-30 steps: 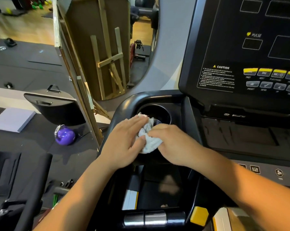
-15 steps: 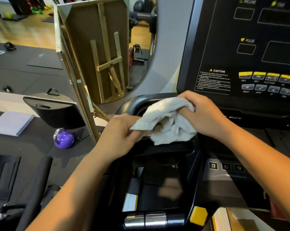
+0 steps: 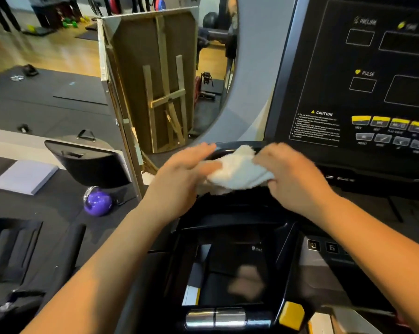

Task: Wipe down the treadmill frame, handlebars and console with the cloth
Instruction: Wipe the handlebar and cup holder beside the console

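The left hand reaches in from the lower left with its fingers stretched almost straight. Its thumb lies across the left end of the cloth, and that end seems pinched between thumb and palm, though blur softens the detail. The right hand comes from the lower right, knuckles up, with its fingers curled under and gripping the cloth's right end.

The white cloth is bunched and held between the two hands. Its long axis runs left to right, roughly in line with the lower edge of the console. One crumpled peak points up and away from the person, and a loose fold hangs below the left palm. The cloth is over the far rim of the black tray in the treadmill's dash, just left of the console's lower left corner. Whether it touches the rim cannot be told.

The console is dark, with yellow and grey buttons along its lower right and a caution label by its lower left corner. At the near edge of the tray sit two chrome grip sensors, with a yellow tab at their right. On the floor mat to the left lie a purple kettlebell and a white pad, and a wooden panel stands upright behind them.
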### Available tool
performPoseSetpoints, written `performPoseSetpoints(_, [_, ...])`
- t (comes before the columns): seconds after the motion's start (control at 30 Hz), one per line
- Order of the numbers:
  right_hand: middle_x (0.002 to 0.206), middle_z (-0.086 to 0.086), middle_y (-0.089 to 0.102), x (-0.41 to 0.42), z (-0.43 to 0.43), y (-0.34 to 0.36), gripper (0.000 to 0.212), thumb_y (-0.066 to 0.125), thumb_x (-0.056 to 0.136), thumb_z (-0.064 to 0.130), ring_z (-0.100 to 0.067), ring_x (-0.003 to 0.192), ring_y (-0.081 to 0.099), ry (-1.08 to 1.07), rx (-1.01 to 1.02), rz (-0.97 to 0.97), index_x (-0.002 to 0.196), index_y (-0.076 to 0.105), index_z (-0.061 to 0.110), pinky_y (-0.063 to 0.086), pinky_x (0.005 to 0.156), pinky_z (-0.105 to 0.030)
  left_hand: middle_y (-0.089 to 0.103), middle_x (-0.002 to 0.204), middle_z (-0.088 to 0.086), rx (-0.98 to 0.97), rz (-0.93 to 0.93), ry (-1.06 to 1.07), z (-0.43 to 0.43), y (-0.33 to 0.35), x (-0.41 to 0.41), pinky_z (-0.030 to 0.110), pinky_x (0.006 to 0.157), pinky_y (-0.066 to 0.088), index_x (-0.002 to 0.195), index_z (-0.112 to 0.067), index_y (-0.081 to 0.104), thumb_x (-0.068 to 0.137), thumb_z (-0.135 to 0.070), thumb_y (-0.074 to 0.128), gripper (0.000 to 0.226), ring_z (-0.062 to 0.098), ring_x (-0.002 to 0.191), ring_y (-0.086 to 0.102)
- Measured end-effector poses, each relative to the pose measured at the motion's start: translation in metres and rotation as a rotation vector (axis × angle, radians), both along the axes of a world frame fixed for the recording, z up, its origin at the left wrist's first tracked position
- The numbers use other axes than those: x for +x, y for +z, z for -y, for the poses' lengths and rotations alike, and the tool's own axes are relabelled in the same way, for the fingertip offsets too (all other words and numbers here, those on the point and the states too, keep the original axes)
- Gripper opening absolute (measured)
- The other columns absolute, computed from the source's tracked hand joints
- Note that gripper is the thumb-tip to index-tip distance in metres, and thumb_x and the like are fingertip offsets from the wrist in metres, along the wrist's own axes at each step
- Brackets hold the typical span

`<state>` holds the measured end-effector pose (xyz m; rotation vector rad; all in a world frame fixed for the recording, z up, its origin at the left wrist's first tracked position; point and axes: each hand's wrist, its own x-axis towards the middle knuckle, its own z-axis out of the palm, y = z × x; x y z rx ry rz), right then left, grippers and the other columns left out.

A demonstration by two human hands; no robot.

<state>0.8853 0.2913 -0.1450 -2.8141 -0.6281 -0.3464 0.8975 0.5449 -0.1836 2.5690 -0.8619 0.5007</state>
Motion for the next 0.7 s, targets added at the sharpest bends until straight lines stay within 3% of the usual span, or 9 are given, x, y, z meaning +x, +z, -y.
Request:
performPoseSetpoints(0.07, [0.115,-0.002,0.060,0.000,0.002,-0.016,0.053,0.059,0.077,-0.004,-0.027,0.103,0.060,-0.068,0.101,-0.279,0.119,0.061,0.026,0.051,0.086,-0.041,0.059,0.138,0.006,0.087,-0.238,-0.017,-0.001,-0.007,-0.004,0.042,0.107,0.045,0.135,-0.024,0.058,0.082,-0.002,0.059,0.057,0.028,0.126,0.056])
performPoseSetpoints(0.1, [0.114,0.000,0.062,0.000,0.002,-0.016,0.051,0.057,0.078,-0.004,-0.023,0.103,0.061,-0.100,0.217,-0.292,0.116,0.062,0.030,0.051,0.087,-0.037,0.064,0.130,0.004,0.057,-0.313,0.011,-0.001,-0.010,-0.005,0.041,0.102,0.048,0.135,-0.028,0.058,0.085,-0.005,0.056,0.055,0.026,0.119,0.060])
performPoseSetpoints(0.23, [0.093,0.009,0.068,0.010,-0.006,0.011,0.030,0.055,0.083,0.008,-0.013,0.089,0.062,-0.184,0.429,-0.170,0.097,0.066,0.032,0.051,0.078,-0.033,0.072,0.103,-0.003,-0.220,-0.250,0.127,0.000,-0.010,0.003,0.037,0.087,0.052,0.109,-0.029,0.070,0.085,-0.010,0.059,0.033,0.021,0.099,0.066])
performPoseSetpoints(0.33, [0.090,0.011,0.068,0.018,-0.014,0.019,0.021,0.050,0.090,0.023,-0.014,0.087,0.061,-0.224,0.400,-0.239,0.097,0.065,0.036,0.051,0.078,-0.037,0.064,0.097,0.004,-0.173,-0.166,0.365,0.008,-0.005,0.008,0.034,0.079,0.048,0.106,-0.018,0.073,0.088,-0.020,0.064,0.020,0.023,0.095,0.058])
performPoseSetpoints(0.43, [0.093,0.012,0.068,0.010,-0.024,0.014,0.021,0.047,0.095,0.028,-0.010,0.088,0.061,-0.189,0.407,-0.288,0.101,0.066,0.036,0.049,0.079,-0.030,0.066,0.089,0.006,-0.318,-0.330,0.650,0.016,-0.001,0.008,0.042,0.078,0.055,0.093,-0.016,0.068,0.095,-0.027,0.047,0.023,0.026,0.086,0.061])
performPoseSetpoints(0.5, [0.090,0.021,0.067,0.001,-0.029,0.013,0.018,0.050,0.096,0.035,-0.001,0.085,0.061,-0.052,0.402,-0.350,0.102,0.065,0.043,0.047,0.076,-0.022,0.067,0.088,0.012,-0.635,-0.622,0.693,0.022,0.002,0.015,0.051,0.084,0.055,0.088,-0.013,0.063,0.097,-0.031,0.040,0.031,0.032,0.089,0.065])
performPoseSetpoints(0.6, [0.074,0.021,0.060,-0.010,-0.041,0.011,0.024,0.042,0.090,0.061,0.000,0.070,0.057,0.109,0.129,-0.654,0.075,0.059,0.053,0.043,0.066,-0.020,0.069,0.095,0.010,-1.359,-1.160,0.526,0.029,0.004,0.020,0.051,0.102,0.049,0.095,-0.015,0.064,0.102,-0.038,0.043,0.032,0.028,0.102,0.066])
performPoseSetpoints(0.63, [0.077,0.018,0.061,-0.009,-0.042,0.009,0.032,0.037,0.085,0.070,-0.001,0.073,0.058,0.117,0.097,-0.721,0.073,0.060,0.052,0.045,0.070,-0.023,0.070,0.105,0.009,-1.502,-1.262,0.381,0.029,0.002,0.019,0.050,0.106,0.045,0.105,-0.017,0.066,0.102,-0.042,0.043,0.034,0.026,0.110,0.064])
performPoseSetpoints(0.7, [0.089,0.014,0.068,-0.002,-0.042,0.004,0.044,0.033,0.082,0.076,-0.003,0.084,0.063,0.035,0.307,-0.751,0.084,0.068,0.050,0.051,0.082,-0.030,0.070,0.114,0.010,-1.647,-1.313,0.135,0.023,0.001,0.015,0.049,0.102,0.046,0.119,-0.017,0.065,0.103,-0.045,0.041,0.040,0.026,0.110,0.065])
